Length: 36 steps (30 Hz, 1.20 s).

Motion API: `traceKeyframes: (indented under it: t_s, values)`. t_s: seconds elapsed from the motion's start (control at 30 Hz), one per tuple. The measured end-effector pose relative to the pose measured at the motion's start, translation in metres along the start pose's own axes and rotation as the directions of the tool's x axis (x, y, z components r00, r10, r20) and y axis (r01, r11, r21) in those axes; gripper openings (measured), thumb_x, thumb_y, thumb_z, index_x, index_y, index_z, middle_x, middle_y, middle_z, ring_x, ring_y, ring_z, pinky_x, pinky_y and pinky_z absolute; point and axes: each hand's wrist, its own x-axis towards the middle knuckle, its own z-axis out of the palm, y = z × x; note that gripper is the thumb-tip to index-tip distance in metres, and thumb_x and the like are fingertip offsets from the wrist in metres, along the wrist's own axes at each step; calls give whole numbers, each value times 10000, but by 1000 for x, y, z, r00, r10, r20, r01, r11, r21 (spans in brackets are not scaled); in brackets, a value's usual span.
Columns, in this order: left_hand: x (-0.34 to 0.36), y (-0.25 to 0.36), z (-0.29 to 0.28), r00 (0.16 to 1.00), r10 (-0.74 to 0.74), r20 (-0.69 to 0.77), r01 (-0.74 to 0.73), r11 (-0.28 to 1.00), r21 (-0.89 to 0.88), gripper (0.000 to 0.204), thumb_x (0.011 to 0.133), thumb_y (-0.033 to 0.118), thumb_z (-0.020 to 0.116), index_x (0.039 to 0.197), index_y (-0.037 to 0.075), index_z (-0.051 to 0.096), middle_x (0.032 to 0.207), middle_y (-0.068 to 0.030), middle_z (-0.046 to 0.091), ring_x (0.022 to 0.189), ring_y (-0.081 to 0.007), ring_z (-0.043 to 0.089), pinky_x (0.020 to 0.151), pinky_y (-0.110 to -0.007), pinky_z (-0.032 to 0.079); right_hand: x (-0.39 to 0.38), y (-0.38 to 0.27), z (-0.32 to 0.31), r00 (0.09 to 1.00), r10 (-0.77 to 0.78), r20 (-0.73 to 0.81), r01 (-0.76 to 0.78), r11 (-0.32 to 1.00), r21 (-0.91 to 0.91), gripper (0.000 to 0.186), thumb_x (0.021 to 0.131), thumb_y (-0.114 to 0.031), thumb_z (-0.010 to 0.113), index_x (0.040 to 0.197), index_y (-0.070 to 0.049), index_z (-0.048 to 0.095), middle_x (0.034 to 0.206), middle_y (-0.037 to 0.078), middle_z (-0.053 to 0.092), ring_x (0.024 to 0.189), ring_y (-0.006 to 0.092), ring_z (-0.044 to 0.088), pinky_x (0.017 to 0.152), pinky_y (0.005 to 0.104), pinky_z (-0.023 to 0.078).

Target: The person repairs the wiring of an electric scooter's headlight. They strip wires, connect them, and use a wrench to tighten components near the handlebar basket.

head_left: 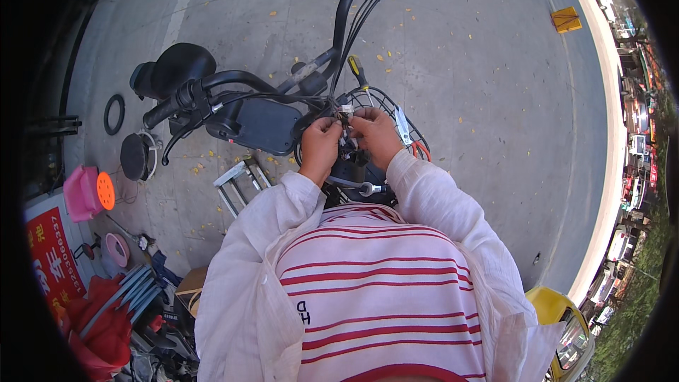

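Open grey pavement is stretching away above and to the right of the bicycle point(269, 110), bare except for scattered yellow leaves, with a pale curb point(614, 134) curving along its far right edge. The left side is crowded — a rubber ring point(114, 114), a pink stool point(86, 192) and a heap of tools point(134, 297) are lying there. The left hand point(320, 143) and right hand point(375, 134) are meeting close together over the wire basket point(396, 110), fingers curled and pinching a bundle of thin wires point(346, 122) between them. The bundle is sitting just behind the black handlebar point(233, 81), at the basket's near rim. Something orange is showing inside the basket at its right; the rest is hidden by the hands. The basket is dark open mesh — the sleeves are loose pale cloth.
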Motion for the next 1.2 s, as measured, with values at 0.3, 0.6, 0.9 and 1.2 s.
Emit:
traceKeyframes:
  t_s: [0.3, 0.6, 0.9, 1.2]
  values:
    - [1, 0, 1, 1000, -14, 4, 14, 1000, 0, 217, 910, 120, 605, 1014, -68, 634, 886, -57, 657, 765, -99, 577, 687, -230, 450, 8, -2, -14, 974, 146, 173, -166, 980, 108, 195, 837, -133, 682, 946, 17, 622, 690, 15, 553, 577, 78, 488, 417, 218, 325]
    - [0, 1, 2, 994, 79, -76, -68, 989, 131, 221, 851, 136, 647, 942, -64, 668, 788, -57, 669, 682, -96, 575, 614, -255, 449, -2, -11, -3, 999, -39, 14, 42, 947, -317, 185, 785, -114, 704, 868, 50, 688, 718, 58, 637, 633, 113, 534, 555, 274, 406]
    - [2, -3, 2, 995, 70, -72, -57, 983, 172, 205, 854, 114, 635, 967, -54, 665, 745, -40, 645, 649, -84, 561, 576, -237, 431, -8, -4, -2, 998, -44, 33, 48, 991, -128, 168, 787, -97, 698, 874, 46, 695, 733, 39, 644, 656, 104, 530, 597, 260, 410]
    - [-1, 9, -1, 997, -70, 22, 71, 993, -97, 156, 900, 122, 607, 957, -21, 635, 737, 2, 579, 568, -40, 435, 480, -229, 288, -9, -16, -3, 994, -57, 98, 82, 958, -276, 235, 811, -131, 682, 967, 44, 710, 777, 58, 671, 690, 116, 548, 638, 270, 439]
